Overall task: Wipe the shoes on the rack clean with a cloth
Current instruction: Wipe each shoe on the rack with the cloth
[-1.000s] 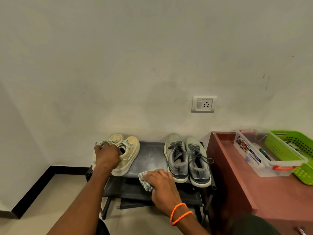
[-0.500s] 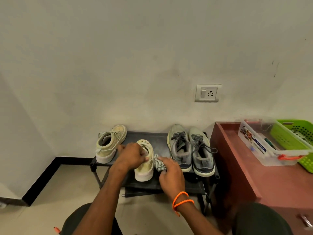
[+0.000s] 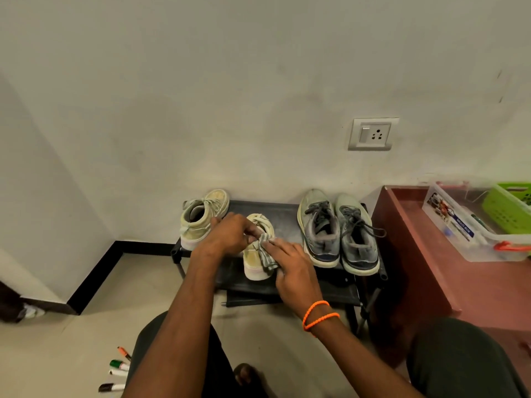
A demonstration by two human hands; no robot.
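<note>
A low black rack stands against the wall. One cream sneaker sits near its front edge, heel toward me. My left hand grips that sneaker around its collar. My right hand holds a crumpled striped cloth and presses it against the sneaker's right side. The matching cream sneaker rests at the rack's left end. A pair of grey lace-up sneakers lies side by side on the right.
A red-brown cabinet stands right of the rack, carrying a clear plastic box and a green basket. Several markers lie on the floor at lower left. A wall socket is above the rack. My knees frame the bottom.
My left hand pulled one cream sneaker away from its mate to the rack's front middle. My right hand brought the cloth from the rack surface onto that sneaker's side.
</note>
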